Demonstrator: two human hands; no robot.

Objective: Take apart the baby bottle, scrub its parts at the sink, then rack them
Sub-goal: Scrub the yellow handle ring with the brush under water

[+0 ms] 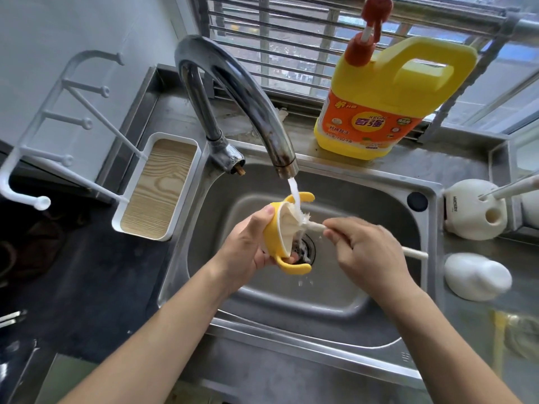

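My left hand [248,247] curls round the yellow handled collar [275,233], tilting its opening under the tap's stream [294,192] over the sink [364,287], so my right hand [369,246], fingers pinching the white brush [314,226], can work bristles inside.

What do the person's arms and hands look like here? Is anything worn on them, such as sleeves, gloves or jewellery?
Both forearms are bare as far as the picture's lower edge, and no sleeve shows. The left hand and the right hand wear no gloves. No watch, bracelet or ring is visible on the wrists and fingers that show.
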